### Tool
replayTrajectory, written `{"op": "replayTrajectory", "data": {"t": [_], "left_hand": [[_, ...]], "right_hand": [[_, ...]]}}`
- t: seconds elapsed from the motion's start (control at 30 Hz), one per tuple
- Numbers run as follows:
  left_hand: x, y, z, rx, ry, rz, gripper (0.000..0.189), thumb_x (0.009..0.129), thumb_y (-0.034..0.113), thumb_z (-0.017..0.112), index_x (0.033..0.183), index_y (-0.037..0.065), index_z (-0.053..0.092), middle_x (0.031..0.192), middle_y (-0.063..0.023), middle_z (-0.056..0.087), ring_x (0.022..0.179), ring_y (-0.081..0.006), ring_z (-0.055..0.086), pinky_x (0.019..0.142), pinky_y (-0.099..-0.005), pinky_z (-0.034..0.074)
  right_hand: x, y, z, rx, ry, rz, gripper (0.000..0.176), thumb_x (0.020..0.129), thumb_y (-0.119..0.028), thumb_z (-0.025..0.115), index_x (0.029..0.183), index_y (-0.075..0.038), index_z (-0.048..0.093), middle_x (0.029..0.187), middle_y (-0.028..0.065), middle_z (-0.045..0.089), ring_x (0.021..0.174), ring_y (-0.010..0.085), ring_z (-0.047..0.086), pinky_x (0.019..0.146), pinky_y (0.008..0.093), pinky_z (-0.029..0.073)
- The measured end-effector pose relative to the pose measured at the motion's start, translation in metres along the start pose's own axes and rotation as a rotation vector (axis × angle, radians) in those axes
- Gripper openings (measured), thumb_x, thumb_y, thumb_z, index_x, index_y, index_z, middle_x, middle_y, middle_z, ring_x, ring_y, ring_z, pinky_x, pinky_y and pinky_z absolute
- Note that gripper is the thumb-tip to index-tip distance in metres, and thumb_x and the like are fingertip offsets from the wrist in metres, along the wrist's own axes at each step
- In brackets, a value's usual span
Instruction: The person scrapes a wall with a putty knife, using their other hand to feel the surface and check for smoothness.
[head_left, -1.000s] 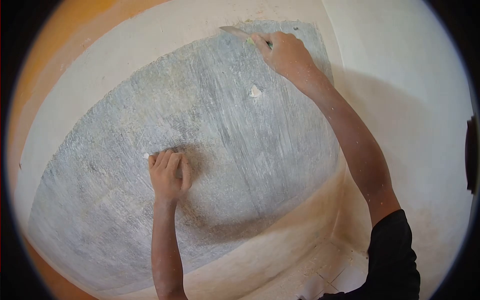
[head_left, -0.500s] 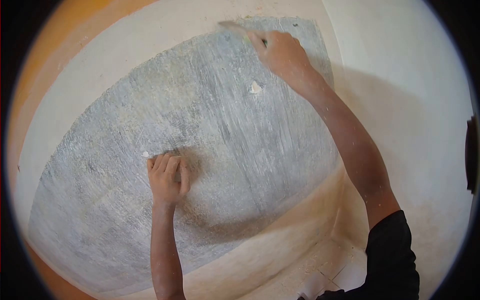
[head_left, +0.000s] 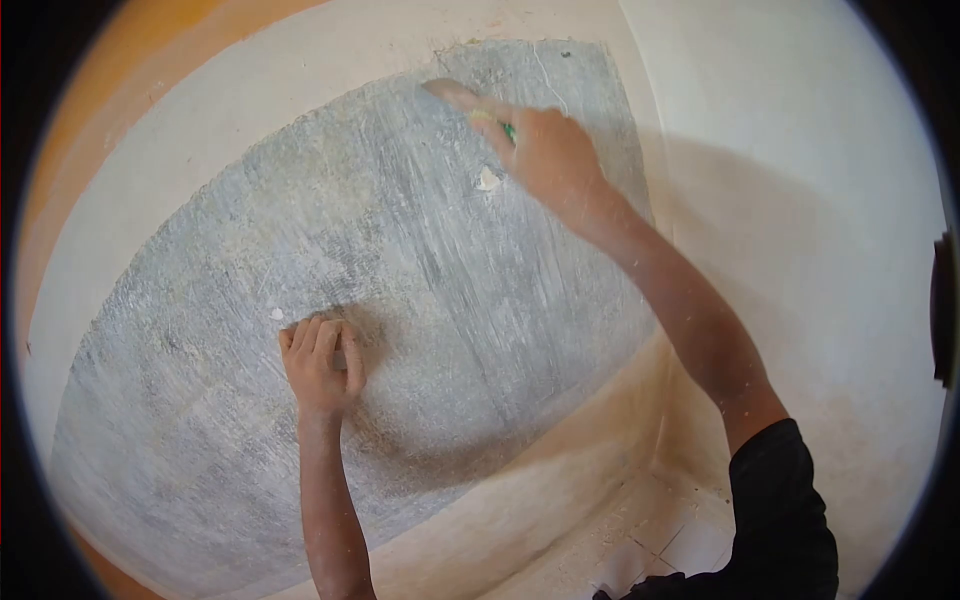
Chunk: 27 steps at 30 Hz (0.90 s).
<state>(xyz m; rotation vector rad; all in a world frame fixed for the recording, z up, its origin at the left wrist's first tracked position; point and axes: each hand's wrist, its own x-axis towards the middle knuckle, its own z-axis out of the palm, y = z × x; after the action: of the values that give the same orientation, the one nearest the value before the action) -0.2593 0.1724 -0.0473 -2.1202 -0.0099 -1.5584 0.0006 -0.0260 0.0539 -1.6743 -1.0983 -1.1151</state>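
In the head view my right hand [head_left: 550, 150] grips a scraper with a thin flat blade [head_left: 448, 93] and a bit of green at its handle. The blurred blade points up and left, close against the upper part of the rough grey patch [head_left: 420, 230] on the wall. Lower on the same patch, my left hand [head_left: 323, 367] leans with bent fingertips against the surface. Its thumb stands apart from the fingers, and I see nothing held there. White spots mark the patch, one [head_left: 488, 180] below the right hand and another [head_left: 277, 314] beside the left fingers.
A cream band [head_left: 190, 110] curves around the patch, with orange paint [head_left: 110, 95] beyond it. On the right a pale wall [head_left: 800, 120] meets it at a corner. Floor tiles [head_left: 665, 535] show at the bottom, and a dark object [head_left: 942, 310] at the right edge.
My right hand and the scraper have moved down and slightly left, from the patch's upper edge onto the grey surface. The view has shifted a little; my left hand stays at the same place.
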Motion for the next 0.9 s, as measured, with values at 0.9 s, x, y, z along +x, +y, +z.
{"op": "replayTrajectory", "data": {"t": [0.9], "left_hand": [[-0.010,-0.006,-0.001,0.033,-0.014,0.032,0.008,0.080,0.003,0.061,0.080,0.009,0.056,0.073,-0.0046,0.055,0.068,-0.0217,0.051,0.070,-0.0336,0.032]], "right_hand": [[0.036,0.000,0.008,-0.025,0.059,-0.043,0.041,0.100,-0.046,0.047,0.116,-0.019,0.072,0.063,0.0091,0.066,0.052,0.0208,0.062,0.053,0.0347,0.052]]}}
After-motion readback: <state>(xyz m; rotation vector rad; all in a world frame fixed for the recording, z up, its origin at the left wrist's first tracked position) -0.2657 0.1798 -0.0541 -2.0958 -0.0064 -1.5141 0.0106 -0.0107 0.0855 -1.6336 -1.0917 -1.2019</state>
